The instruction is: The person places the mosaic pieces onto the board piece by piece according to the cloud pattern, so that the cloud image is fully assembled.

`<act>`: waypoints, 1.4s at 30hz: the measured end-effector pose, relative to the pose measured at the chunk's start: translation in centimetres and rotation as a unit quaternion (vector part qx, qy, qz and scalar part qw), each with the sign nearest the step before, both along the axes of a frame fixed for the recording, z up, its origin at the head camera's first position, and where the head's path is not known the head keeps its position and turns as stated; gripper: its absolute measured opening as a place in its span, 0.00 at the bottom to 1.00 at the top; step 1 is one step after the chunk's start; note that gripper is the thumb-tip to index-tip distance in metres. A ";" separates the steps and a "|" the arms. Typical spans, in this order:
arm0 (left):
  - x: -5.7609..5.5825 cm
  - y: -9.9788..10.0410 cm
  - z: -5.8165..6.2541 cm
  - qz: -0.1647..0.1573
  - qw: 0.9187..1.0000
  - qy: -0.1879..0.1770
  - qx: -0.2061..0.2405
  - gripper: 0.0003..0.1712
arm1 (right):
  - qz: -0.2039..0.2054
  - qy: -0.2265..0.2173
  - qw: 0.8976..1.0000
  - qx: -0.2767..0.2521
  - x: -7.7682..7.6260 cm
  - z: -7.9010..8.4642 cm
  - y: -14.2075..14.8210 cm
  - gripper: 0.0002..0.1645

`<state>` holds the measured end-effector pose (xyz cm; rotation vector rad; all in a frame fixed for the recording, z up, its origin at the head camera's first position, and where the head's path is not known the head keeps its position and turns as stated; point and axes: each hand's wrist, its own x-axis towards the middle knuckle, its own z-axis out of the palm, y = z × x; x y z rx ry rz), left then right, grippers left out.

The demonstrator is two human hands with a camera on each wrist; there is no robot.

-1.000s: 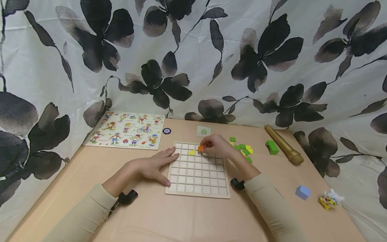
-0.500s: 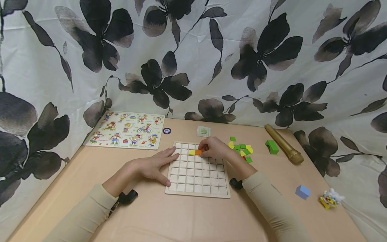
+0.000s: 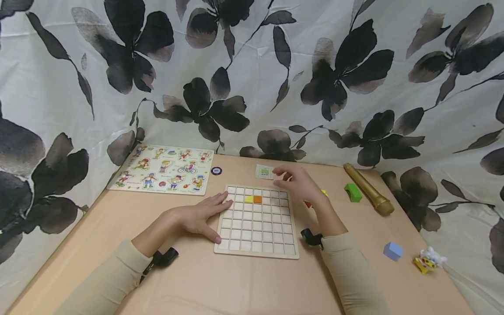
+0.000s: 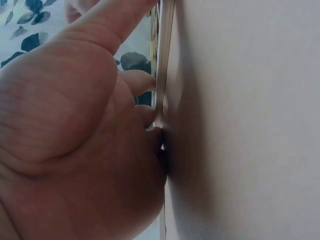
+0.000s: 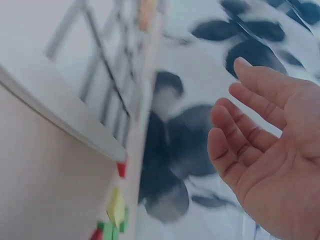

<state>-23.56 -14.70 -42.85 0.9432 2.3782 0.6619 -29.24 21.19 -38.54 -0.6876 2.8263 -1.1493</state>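
A white gridded board (image 3: 256,255) in a light wooden frame lies flat on the table. In its second row, a yellow tile (image 3: 249,199) and an orange tile (image 3: 257,199) sit side by side. My left hand (image 3: 198,218) rests at the board's left edge, fingers and thumb spread. Past the board's far right corner hovers my right hand (image 3: 298,181); the right wrist view shows its fingers relaxed, palm bare. Beneath and beside it are loose tiles, red (image 5: 121,169), yellow (image 5: 116,206) and green (image 5: 107,231), mostly hidden in the head view.
Behind the board lies a small square card (image 3: 264,171) with a green pattern. To the left are a picture board (image 3: 161,173) and a round dark disc (image 3: 216,171). On the right are a green arch block (image 3: 353,192), gold cylinder (image 3: 368,189), blue block (image 3: 393,251) and small toy (image 3: 428,260).
My right hand set the orange tile down beside the yellow one, let go, and moved away to the right and up off the board. My left hand has stayed in place.
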 end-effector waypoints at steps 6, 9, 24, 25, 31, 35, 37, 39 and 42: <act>-0.1 0.0 -0.1 0.003 1.000 -0.002 -0.005 0.68 | -0.078 0.010 0.997 -0.020 0.0 0.6 4.3 0.24; -0.1 0.0 -0.2 0.002 1.000 0.001 -0.007 0.68 | -0.101 0.008 0.995 -0.002 -0.2 0.2 6.7 0.25; 0.0 0.0 -0.2 0.010 1.000 0.002 -0.006 0.68 | -0.130 -0.064 0.983 0.109 -1.0 -3.4 13.2 0.20; 0.0 0.0 -0.2 0.010 1.000 0.002 -0.007 0.68 | -0.129 -0.067 0.982 0.119 -1.0 -3.5 13.3 0.19; 0.1 0.1 -0.2 0.011 1.000 0.001 -0.005 0.68 | -0.132 -0.074 0.979 0.133 -0.8 -3.8 13.1 0.17; 0.2 0.0 -0.1 0.011 1.000 0.002 -0.003 0.68 | -0.132 -0.068 0.981 0.128 -0.9 -3.9 12.9 0.14; 0.1 0.0 -0.1 0.010 1.000 0.002 -0.003 0.68 | -0.132 -0.066 0.982 0.121 -0.9 -4.0 12.9 0.12; 0.1 0.0 -0.2 0.010 1.000 0.002 -0.004 0.68 | -0.134 -0.063 0.983 0.112 -0.9 -4.0 13.0 0.10; 0.0 0.1 -0.2 0.008 1.000 0.003 -0.005 0.68 | -0.143 -0.061 0.983 0.099 -1.0 -4.1 13.0 0.07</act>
